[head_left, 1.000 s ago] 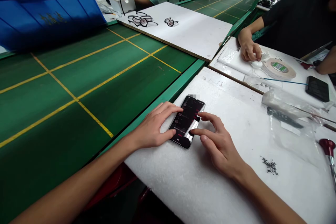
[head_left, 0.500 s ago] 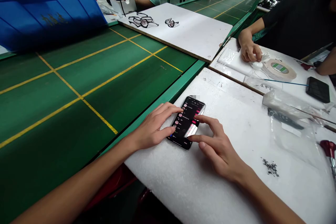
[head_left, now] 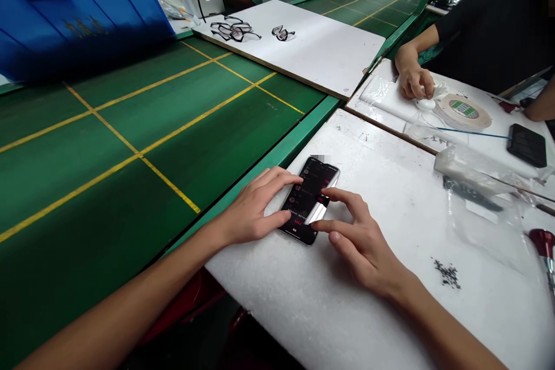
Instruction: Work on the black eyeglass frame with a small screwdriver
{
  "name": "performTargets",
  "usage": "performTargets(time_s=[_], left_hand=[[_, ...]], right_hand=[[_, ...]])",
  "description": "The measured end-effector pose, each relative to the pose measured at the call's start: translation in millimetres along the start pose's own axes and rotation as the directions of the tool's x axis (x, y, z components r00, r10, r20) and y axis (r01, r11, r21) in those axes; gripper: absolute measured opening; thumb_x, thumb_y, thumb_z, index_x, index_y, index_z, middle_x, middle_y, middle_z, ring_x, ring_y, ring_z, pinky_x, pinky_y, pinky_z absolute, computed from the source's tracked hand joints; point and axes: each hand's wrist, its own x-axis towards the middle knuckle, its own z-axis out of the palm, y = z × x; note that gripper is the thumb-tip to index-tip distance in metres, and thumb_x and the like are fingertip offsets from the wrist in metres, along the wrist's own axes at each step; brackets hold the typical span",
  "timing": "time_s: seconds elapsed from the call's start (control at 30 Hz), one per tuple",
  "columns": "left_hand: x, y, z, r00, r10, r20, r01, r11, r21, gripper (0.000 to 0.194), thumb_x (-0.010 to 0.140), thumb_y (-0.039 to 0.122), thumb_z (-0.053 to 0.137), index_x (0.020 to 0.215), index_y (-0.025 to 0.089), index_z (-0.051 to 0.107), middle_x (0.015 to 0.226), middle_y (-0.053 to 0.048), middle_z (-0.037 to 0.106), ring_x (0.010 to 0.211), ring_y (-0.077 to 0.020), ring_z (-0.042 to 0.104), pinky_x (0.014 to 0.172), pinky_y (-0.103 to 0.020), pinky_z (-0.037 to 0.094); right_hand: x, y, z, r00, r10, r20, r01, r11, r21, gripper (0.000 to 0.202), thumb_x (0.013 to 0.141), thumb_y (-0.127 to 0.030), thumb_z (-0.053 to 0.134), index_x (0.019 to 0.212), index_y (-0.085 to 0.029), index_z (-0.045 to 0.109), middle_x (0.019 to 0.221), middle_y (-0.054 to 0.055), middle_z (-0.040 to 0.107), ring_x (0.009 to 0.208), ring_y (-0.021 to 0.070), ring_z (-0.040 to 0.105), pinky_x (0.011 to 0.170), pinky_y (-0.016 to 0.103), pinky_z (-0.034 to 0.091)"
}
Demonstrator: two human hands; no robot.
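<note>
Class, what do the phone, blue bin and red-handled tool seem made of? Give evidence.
Phone: probably glass in front, glossy, as it mirrors a bright patch; back hidden.
Blue bin: likely moulded plastic, fairly matte, judging by its even colour and broad rim.
Red-handled tool: shaft seemingly polished metal, being silvery; glossy handle, perhaps plastic or lacquered wood.

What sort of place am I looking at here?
Probably a factory assembly line, perhaps for eyewear: a yellow-lined green belt stretches into the distance, several pairs of glasses lie on a white board, and a big blue crate sits nearby.
</note>
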Motion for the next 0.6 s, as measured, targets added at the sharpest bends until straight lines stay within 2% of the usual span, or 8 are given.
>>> performTargets(time_s=[0.17, 0.33, 0.6], left_hand=[[-0.5, 0.9, -1.1, 1.000, -0.013, -0.003, 0.013, 0.999, -0.037, 0.052, 0.091, 0.026, 0.059, 0.142, 0.023, 0.053, 0.140, -0.009, 0.056, 0.129, -0.0304, 0.051, 0.111, -0.046, 0.043], [0.7, 0.9, -0.3, 1.000, -0.010, -0.010, 0.009, 0.999, -0.034, 0.051, 0.091, 0.026, 0.059, 0.142, 0.024, 0.054, 0.139, -0.008, 0.056, 0.128, -0.0305, 0.052, 0.111, -0.046, 0.043], [0.5, 0.0, -0.3, 1.000, -0.005, -0.009, 0.005, 1.000, -0.001, 0.056, 0.086, 0.024, 0.062, 0.141, 0.023, 0.053, 0.139, -0.009, 0.056, 0.125, -0.0308, 0.053, 0.110, -0.048, 0.044]], right_hand=[[1.6, -3.6, -1.5, 0.993, -0.083, 0.079, 0.088, 0.994, -0.061, 0.034, 0.103, -0.024, 0.050, 0.125, -0.032, 0.075, 0.162, 0.003, 0.035, 0.147, 0.0323, 0.036, 0.118, 0.056, 0.032], [1.8, -4.5, -1.3, 0.989, -0.076, 0.125, 0.089, 0.990, -0.105, 0.034, 0.101, -0.023, 0.052, 0.125, -0.032, 0.074, 0.164, 0.003, 0.034, 0.147, 0.0335, 0.035, 0.118, 0.057, 0.033], [0.6, -2.0, -1.7, 0.999, -0.030, 0.031, 0.030, 1.000, 0.007, 0.036, 0.106, -0.028, 0.046, 0.131, -0.034, 0.072, 0.161, 0.003, 0.035, 0.147, 0.0308, 0.039, 0.118, 0.055, 0.036]])
